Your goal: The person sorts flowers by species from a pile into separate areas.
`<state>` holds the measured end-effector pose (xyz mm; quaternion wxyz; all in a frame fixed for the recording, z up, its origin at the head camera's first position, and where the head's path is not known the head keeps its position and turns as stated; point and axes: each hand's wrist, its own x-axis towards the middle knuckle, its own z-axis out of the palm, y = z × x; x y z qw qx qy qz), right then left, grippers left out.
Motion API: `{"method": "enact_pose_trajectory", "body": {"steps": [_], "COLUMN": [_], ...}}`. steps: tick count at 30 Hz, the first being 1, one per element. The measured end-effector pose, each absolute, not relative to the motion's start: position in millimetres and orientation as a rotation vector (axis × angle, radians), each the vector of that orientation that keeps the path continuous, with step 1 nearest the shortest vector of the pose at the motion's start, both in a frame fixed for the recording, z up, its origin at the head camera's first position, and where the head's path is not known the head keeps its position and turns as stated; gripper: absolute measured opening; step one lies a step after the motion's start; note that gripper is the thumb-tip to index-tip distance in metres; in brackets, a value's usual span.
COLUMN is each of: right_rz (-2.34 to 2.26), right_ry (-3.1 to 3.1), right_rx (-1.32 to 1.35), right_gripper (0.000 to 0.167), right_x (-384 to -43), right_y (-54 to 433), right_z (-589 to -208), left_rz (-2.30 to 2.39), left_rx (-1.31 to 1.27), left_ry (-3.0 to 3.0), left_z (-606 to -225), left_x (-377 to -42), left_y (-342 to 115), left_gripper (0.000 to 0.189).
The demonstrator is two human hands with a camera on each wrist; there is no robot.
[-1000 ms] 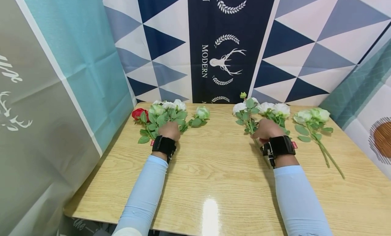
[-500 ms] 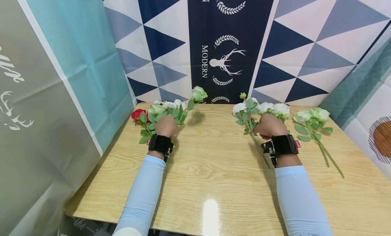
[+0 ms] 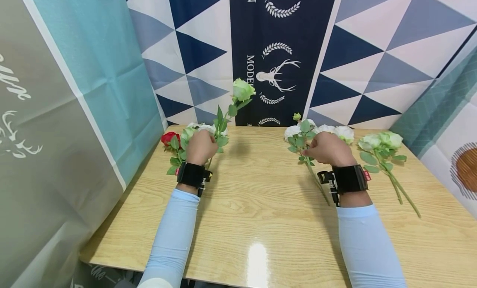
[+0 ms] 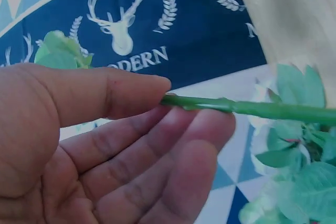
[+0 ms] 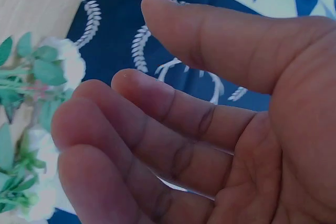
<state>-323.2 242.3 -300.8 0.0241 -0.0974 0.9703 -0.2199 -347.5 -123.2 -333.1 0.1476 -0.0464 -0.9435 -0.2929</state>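
Note:
My left hand pinches the stem of a pale green artificial rose between thumb and fingers. The bloom stands raised and tilted in front of the backdrop. Under that hand lie a red rose and pale blooms with leaves, partly hidden by it. My right hand hovers over the right-hand flowers, thumb apart from loosely bent fingers. In the right wrist view nothing lies between the thumb and fingers. Beneath it are white roses and a leafy stem.
Two light green roses with long stems lie at the right of the wooden table. A patterned cloth hangs behind the table, and another cloth hangs along the left side.
My left hand has lifted the pale green rose off the table, its bloom rising well above the others. My right hand has come up slightly from the flowers.

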Motion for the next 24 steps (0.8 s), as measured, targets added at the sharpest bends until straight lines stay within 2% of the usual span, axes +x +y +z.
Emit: {"method": "enact_pose_trajectory", "body": {"steps": [4, 7, 9, 19, 24], "right_rz": [-0.68, -0.728, -0.793, -1.206, -1.454], "right_ry": [3.066, 3.114, 3.136, 3.151, 3.112], "right_rx": [-0.355, -0.403, -0.441, -0.675, -0.766], "right_gripper": [0.046, 0.031, 0.028, 0.028, 0.023], "right_x": [-317, -313, -312, -311, -311], "right_y": [231, 222, 215, 178, 159], "right_z": [-295, -293, -294, -303, -311], "left_rz": [-0.885, -0.918, -0.963, -1.246, -1.329], "left_rx": [-0.248, -0.36, -0.447, -0.84, -0.939], "left_ry": [-2.662, -2.653, -2.662, -2.642, -2.635], "left_z": [-328, -326, -326, -325, -328], "left_x": [-345, -346, -347, -346, -346], "left_y": [-119, -115, -111, -91, -80], "left_gripper": [0.043, 0.025, 0.014, 0.017, 0.017]}}
